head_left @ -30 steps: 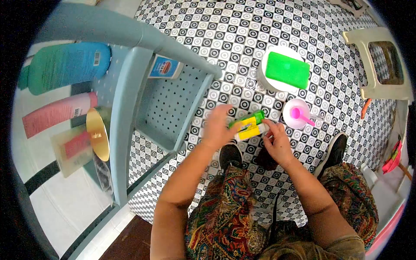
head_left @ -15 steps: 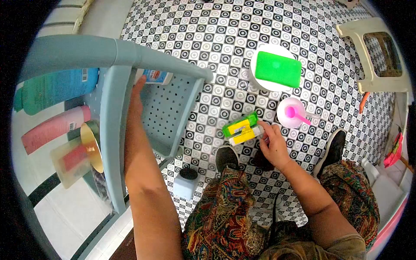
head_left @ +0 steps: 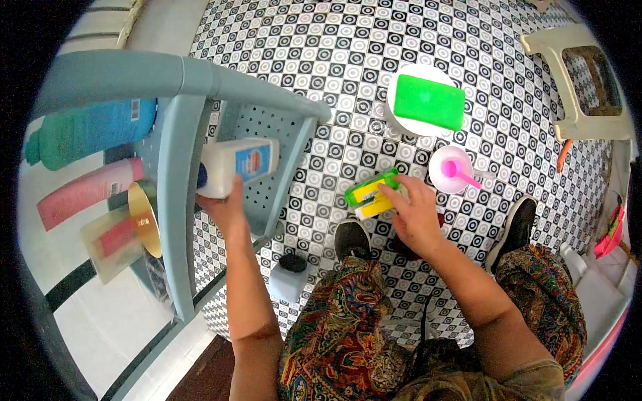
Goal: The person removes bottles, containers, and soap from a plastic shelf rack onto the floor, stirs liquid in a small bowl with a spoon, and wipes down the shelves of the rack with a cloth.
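With left hand round white bottle, now caught and moved at blue rack; with right hand on green bottle, grip unclear.

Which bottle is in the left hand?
The white bottle with the blue label and dark cap: the left hand holds it, and touches neither the blue-green bottle nor the pink one.

Observed floor, patterned in black-and-white squares with circles. Logged directly on it: white tub, white bowl near tub, grey container with black lid, dark shoes. Noted on grey shelf: blue-green bottle, pink tube. Unable to confirm floor contact for yellow-labelled green bottle.
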The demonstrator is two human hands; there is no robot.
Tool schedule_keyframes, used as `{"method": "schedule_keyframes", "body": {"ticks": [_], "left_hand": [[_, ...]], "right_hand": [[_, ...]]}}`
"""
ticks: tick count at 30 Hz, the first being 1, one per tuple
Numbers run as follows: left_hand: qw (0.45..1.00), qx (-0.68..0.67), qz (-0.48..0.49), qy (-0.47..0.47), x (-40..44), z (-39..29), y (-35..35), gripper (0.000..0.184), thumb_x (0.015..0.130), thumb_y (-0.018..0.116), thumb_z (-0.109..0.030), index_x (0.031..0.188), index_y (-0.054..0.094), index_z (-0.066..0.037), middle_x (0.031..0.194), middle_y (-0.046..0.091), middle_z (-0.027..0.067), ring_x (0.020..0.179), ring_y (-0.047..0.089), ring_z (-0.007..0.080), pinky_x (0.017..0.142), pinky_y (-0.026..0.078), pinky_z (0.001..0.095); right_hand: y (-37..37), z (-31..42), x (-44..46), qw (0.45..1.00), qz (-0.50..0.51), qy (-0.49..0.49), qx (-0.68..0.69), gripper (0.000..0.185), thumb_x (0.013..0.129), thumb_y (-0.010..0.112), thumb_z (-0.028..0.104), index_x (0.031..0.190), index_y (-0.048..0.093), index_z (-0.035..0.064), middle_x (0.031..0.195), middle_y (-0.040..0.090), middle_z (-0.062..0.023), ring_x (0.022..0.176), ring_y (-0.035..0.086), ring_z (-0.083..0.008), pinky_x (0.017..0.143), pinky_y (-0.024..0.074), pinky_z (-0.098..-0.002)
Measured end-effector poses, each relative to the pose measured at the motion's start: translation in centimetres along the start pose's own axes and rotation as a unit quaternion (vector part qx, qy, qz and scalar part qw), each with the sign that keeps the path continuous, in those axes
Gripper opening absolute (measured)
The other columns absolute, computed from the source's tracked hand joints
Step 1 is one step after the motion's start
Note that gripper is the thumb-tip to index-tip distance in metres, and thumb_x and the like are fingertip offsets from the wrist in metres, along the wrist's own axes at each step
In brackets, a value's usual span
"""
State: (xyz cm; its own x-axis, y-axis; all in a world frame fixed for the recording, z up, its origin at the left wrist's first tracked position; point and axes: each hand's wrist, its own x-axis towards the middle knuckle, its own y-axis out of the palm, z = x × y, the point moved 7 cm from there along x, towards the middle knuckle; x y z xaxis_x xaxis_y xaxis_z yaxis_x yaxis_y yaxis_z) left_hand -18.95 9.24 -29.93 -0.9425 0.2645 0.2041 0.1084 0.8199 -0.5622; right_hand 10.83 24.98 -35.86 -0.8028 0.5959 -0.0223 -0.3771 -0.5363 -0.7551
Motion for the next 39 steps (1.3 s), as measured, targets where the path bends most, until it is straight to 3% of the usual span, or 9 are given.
{"method": "schedule_keyframes", "body": {"ticks": [2,7,11,14,18,20,32,34,39], "left_hand": [[0.990,-0.109,0.076,-0.054,-2.1,-0.3,0.1,0.086,0.063,0.067,0.000,0.129,0.012,0.000,0.126,0.031,0.0175,0.115,0.037,0.0249,0.097,0.031,0.0352],[0.996,0.039,0.078,-0.026,-4.3,0.6,-2.3,0.091,0.054,0.075,-0.007,0.126,0.019,0.000,0.120,0.036,0.0165,0.112,0.039,0.0247,0.096,0.031,0.0343],[0.980,0.105,0.128,0.110,-5.3,-2.8,-2.2,0.091,0.049,0.078,-0.010,0.122,0.025,-0.001,0.115,0.040,0.0146,0.108,0.042,0.0247,0.094,0.032,0.0351],[0.974,0.030,0.174,0.144,-6.6,-7.2,-1.7,0.083,0.050,0.078,-0.010,0.118,0.031,-0.004,0.119,0.040,0.0163,0.111,0.042,0.0262,0.095,0.033,0.0364],[0.944,-0.027,0.271,0.189,-8.0,-9.8,-0.4,0.078,0.053,0.079,-0.017,0.116,0.033,-0.006,0.119,0.041,0.0181,0.112,0.041,0.0284,0.095,0.033,0.0376],[0.931,-0.163,0.302,0.125,-9.3,-8.8,1.0,0.078,0.053,0.079,-0.015,0.116,0.033,-0.005,0.118,0.041,0.0175,0.112,0.042,0.0285,0.095,0.033,0.0372],[0.909,-0.075,0.397,0.101,-12.5,-7.3,10.3,0.079,0.053,0.078,-0.015,0.117,0.035,-0.001,0.111,0.046,0.0152,0.107,0.045,0.0278,0.091,0.036,0.0331],[0.908,-0.109,0.393,0.093,-12.1,-7.0,11.2,0.079,0.053,0.077,-0.014,0.118,0.035,-0.001,0.111,0.046,0.0150,0.106,0.046,0.0284,0.090,0.037,0.0332],[0.885,-0.089,0.439,0.128,-11.4,-9.3,13.0,0.081,0.055,0.077,-0.014,0.121,0.032,-0.004,0.113,0.046,0.0152,0.106,0.047,0.0280,0.089,0.039,0.0337]], "right_hand": [[0.5,0.7,0.6,1.000,0.014,-0.013,-0.017,0.057,0.064,0.055,0.003,0.118,0.045,0.0155,0.117,0.043,-0.0120,0.109,0.040,-0.0304,0.091,0.0297,-0.0466],[3.1,0.9,1.4,0.988,0.050,-0.069,-0.130,0.051,0.073,0.050,0.010,0.122,0.042,0.0176,0.120,0.043,-0.0102,0.118,0.034,-0.0276,0.099,0.0179,-0.0500],[3.9,0.1,2.3,0.981,0.071,-0.078,-0.162,0.048,0.073,0.050,0.012,0.120,0.044,0.0163,0.116,0.045,-0.0108,0.116,0.036,-0.0271,0.098,0.0189,-0.0497],[4.4,0.0,2.5,0.976,0.102,-0.094,-0.169,0.063,0.060,0.062,0.006,0.119,0.042,0.0126,0.113,0.043,-0.0098,0.112,0.037,-0.0256,0.098,0.0190,-0.0472],[3.6,-0.1,2.2,0.974,0.123,-0.083,-0.169,0.038,0.072,0.052,0.012,0.110,0.049,0.0102,0.099,0.049,-0.0102,0.100,0.045,-0.0246,0.094,0.0243,-0.0467],[3.7,-1.0,1.5,0.976,0.130,-0.042,-0.169,0.064,0.054,0.070,0.016,0.112,0.044,0.0094,0.101,0.046,-0.0099,0.103,0.042,-0.0247,0.092,0.0262,-0.0425],[1.7,-2.8,-2.0,0.959,0.156,-0.015,-0.235,0.065,0.053,0.070,0.018,0.111,0.043,0.0064,0.096,0.045,-0.0092,0.095,0.042,-0.0245,0.079,0.0307,-0.0362],[1.6,-2.9,-2.1,0.962,0.138,-0.020,-0.234,0.040,0.071,0.050,0.013,0.110,0.047,0.0070,0.095,0.047,-0.0108,0.095,0.044,-0.0252,0.078,0.0329,-0.0375],[0.3,-1.7,-2.4,0.973,0.058,-0.043,-0.218,0.038,0.073,0.047,0.013,0.111,0.049,0.0101,0.105,0.048,-0.0103,0.103,0.044,-0.0240,0.084,0.0318,-0.0392]]}}
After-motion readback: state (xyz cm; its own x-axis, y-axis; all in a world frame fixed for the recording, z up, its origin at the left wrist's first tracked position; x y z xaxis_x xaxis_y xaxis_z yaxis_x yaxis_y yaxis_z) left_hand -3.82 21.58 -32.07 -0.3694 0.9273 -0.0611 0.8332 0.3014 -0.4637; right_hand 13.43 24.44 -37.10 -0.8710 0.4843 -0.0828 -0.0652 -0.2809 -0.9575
